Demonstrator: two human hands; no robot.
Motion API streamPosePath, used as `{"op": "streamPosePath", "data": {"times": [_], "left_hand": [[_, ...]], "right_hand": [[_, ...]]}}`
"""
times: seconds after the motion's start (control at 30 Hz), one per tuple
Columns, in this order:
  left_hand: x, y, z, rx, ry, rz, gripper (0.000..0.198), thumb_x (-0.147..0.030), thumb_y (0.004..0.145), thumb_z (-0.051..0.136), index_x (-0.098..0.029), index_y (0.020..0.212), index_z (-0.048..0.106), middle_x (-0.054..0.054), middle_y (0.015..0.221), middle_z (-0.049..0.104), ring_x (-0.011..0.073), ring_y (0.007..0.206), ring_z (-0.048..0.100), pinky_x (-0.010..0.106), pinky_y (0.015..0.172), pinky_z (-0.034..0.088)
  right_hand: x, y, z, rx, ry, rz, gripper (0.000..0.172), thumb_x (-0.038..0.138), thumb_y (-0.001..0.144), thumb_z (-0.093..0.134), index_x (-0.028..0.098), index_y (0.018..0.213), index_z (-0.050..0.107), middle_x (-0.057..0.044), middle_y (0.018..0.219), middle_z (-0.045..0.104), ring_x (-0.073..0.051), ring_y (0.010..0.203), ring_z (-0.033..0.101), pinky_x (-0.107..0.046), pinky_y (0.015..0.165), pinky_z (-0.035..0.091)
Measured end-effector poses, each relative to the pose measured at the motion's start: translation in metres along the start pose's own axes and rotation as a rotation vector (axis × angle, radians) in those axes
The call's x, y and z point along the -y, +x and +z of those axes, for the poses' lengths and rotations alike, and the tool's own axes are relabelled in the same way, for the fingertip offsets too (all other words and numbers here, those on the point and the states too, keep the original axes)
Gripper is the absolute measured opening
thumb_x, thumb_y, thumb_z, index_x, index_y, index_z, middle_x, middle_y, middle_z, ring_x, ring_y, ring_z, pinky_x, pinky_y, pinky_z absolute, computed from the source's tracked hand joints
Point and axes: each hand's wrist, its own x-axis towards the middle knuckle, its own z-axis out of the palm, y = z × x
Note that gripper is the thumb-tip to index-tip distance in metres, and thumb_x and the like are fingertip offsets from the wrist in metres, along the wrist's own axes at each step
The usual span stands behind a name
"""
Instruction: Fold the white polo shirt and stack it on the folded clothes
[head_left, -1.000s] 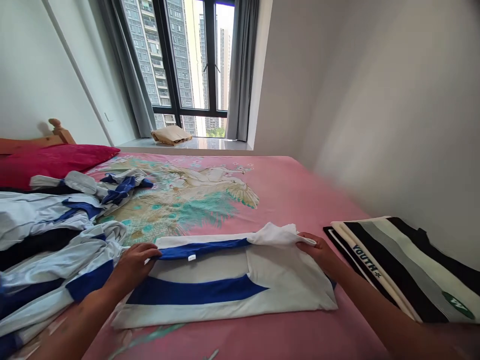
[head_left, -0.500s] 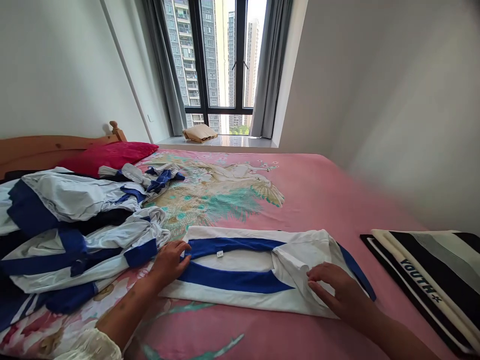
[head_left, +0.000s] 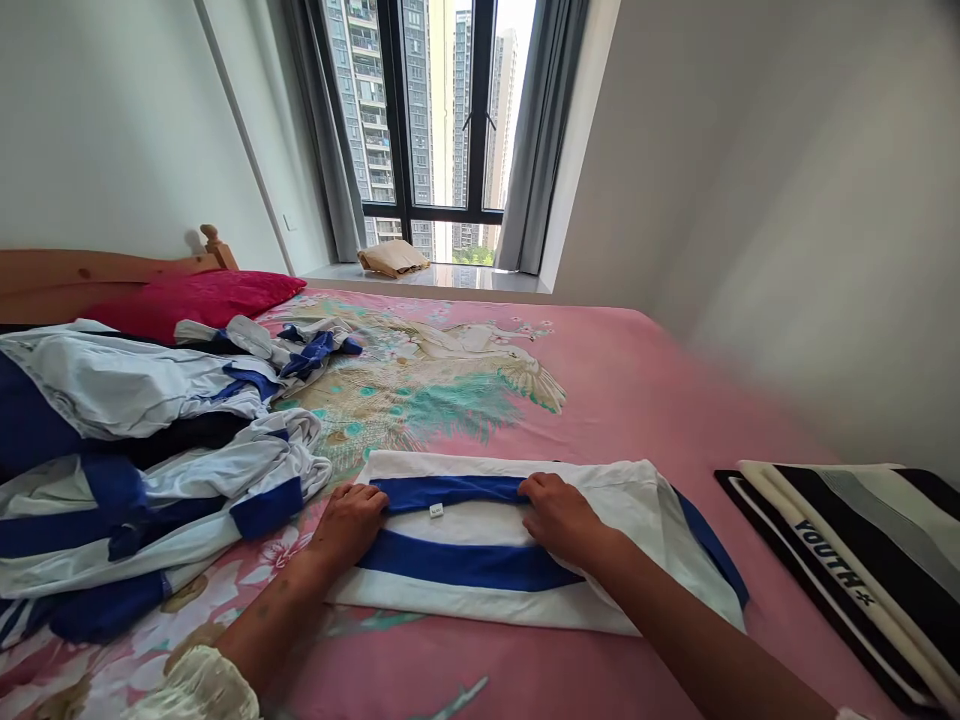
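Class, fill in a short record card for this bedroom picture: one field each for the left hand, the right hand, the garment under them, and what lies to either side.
Left hand: flat on the garment's left end
Right hand: flat on its middle
Garment: white shirt with blue bands, folded into a long strip on the pink bedsheet
Left side: heap of loose blue and white clothes
Right side: folded black striped shirt

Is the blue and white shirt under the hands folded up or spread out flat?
Folded. The blue and white shirt lies as a narrow strip on the bed, its layers doubled over, with the left hand and right hand pressing on it.
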Motion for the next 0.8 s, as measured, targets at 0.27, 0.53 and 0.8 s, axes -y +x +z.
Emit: {"op": "streamPosePath", "data": {"times": [0.27,0.53,0.8], "left_hand": [[-0.033,0.018,-0.025,-0.040,-0.200,0.015,0.024,-0.012,0.076,0.047,-0.021,0.084,0.068,0.007,0.101,0.068,0.0235,0.102,0.057,0.039,0.094,0.039],[-0.088,0.074,0.018,0.045,-0.280,-0.149,0.041,-0.033,0.090,0.038,-0.019,0.125,0.054,0.009,0.133,0.056,0.0217,0.123,0.048,0.043,0.107,0.033],[-0.029,0.055,0.021,0.135,-0.141,-0.309,0.055,-0.030,0.090,0.029,-0.019,0.143,0.031,0.008,0.156,0.018,0.0238,0.144,0.010,0.061,0.111,-0.006]], "right_hand": [[-0.008,0.042,0.008,-0.098,0.077,0.101,0.026,0.026,0.093,0.035,0.018,0.101,0.059,-0.007,0.090,0.068,-0.018,0.082,0.062,-0.027,0.069,0.038],[-0.035,0.054,0.043,-0.129,0.165,0.064,0.020,0.013,0.080,0.049,0.018,0.089,0.066,-0.005,0.099,0.066,-0.017,0.101,0.056,-0.024,0.088,0.038],[-0.058,0.056,0.052,-0.106,0.209,0.037,0.028,0.025,0.084,0.048,0.016,0.105,0.064,-0.009,0.112,0.063,-0.020,0.109,0.054,-0.029,0.098,0.037]]}}
